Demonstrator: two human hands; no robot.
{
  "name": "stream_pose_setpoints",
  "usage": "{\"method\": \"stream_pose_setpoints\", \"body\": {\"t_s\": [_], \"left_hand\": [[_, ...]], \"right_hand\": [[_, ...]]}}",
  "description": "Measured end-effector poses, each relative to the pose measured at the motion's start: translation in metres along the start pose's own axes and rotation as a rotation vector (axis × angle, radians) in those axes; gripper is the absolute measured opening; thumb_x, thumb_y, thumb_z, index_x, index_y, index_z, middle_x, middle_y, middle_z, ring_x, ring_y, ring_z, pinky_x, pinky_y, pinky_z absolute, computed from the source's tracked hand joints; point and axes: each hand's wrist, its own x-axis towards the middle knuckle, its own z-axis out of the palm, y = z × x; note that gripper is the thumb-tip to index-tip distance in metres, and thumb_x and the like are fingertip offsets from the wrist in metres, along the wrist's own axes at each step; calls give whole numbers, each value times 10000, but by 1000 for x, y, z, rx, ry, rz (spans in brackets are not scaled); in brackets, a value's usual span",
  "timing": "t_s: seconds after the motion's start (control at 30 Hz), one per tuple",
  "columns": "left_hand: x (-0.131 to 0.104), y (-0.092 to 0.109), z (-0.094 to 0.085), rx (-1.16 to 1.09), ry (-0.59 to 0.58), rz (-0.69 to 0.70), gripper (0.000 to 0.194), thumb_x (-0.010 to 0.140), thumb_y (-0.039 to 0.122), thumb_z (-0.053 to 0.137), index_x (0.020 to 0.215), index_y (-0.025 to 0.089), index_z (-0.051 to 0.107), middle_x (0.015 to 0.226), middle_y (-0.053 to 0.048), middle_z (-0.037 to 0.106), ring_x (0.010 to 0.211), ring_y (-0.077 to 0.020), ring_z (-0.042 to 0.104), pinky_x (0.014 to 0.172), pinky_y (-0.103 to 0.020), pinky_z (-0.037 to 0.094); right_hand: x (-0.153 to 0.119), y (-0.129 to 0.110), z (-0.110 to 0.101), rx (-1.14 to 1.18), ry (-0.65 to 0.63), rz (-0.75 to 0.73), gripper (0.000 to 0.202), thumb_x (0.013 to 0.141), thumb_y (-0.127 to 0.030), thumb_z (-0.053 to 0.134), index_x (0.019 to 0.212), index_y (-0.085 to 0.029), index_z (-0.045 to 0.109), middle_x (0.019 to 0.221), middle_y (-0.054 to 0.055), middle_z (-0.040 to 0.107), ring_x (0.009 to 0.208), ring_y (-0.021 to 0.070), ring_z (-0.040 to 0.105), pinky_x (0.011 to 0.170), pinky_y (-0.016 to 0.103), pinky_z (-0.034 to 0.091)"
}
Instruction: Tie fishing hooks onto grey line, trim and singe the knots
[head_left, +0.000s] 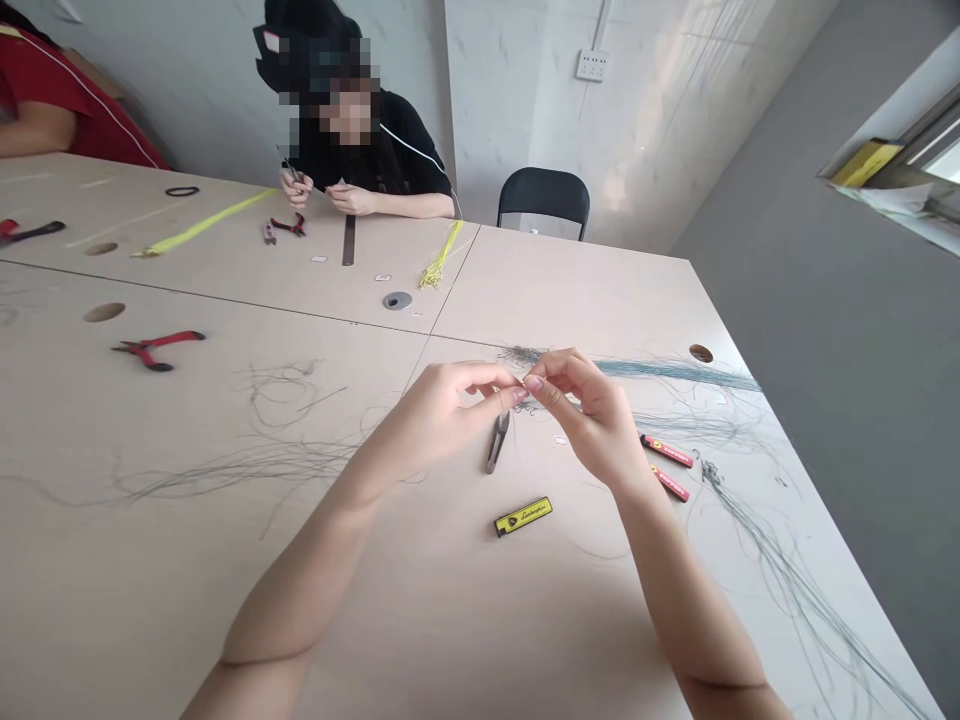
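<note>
My left hand (472, 400) and my right hand (581, 405) meet above the table, thumbs and forefingers pinched tip to tip. What they pinch is too fine to make out; thin grey-green threads lie right behind them. Just below the fingertips is a pair of small metal thread snips (496, 443). Closer to me rests a yellow lighter (523, 517). Two red lighters (667, 451) sit beside my right wrist, one partly covered by it. A bundle of blue-green threads (675, 373) stretches out behind my right hand.
Loose threads (247, 465) spread to the left, another knotted bundle (772, 550) to the right. Red-handled pliers (157, 350) lie at left. Across the table (420, 640) a person in black (405, 150) works near yellow threads (442, 258). A black chair (545, 190) stands behind.
</note>
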Motion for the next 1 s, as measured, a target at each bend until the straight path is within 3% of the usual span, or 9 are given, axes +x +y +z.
{"method": "stream_pose_setpoints", "body": {"t_s": [0.13,0.4,0.53,0.63,0.7,0.87,1.0], "left_hand": [[0,-2,-1,17,29,2,254,913,466,584,902,249,716,967,-5,725,867,-170,615,751,-258,501],[3,-1,-3,-18,23,-37,235,906,414,600,826,232,725,852,13,724,785,-153,621,754,-272,497],[4,0,-7,-43,68,-54,222,888,405,629,815,223,734,859,3,740,792,-155,632,800,-282,515],[2,1,-10,-52,84,-66,255,871,443,642,806,218,743,868,-13,745,814,-170,642,776,-281,530],[0,3,-13,-55,87,-74,264,865,450,645,793,217,748,846,-16,742,804,-173,647,748,-277,537],[-3,5,-17,-97,-83,-119,259,836,463,670,764,230,759,756,-13,717,713,-166,645,593,-256,510],[-4,5,-14,-111,-169,-148,271,827,494,669,764,248,763,701,4,681,605,-132,582,476,-235,417]], "right_hand": [[1,3,4,-10,-3,31,132,941,-309,610,851,-217,641,929,32,631,823,151,600,748,312,493],[6,9,0,-13,19,70,190,947,-366,581,854,-216,652,938,39,658,811,153,594,753,307,486],[10,24,-11,-245,54,98,238,987,-356,480,900,-216,652,959,55,678,779,165,598,695,309,462],[9,31,-14,-544,-96,106,211,971,-278,481,833,-216,629,858,50,675,651,162,553,572,289,379],[6,28,-14,-620,-204,96,216,965,-262,493,805,-220,630,797,41,661,606,159,527,532,282,344],[-3,-3,-12,-233,-136,63,238,996,-370,512,897,-229,676,887,33,687,773,163,618,682,304,492],[-7,-22,-15,-46,-158,115,258,976,-408,566,842,-213,669,813,17,669,753,146,617,687,291,494]]}}
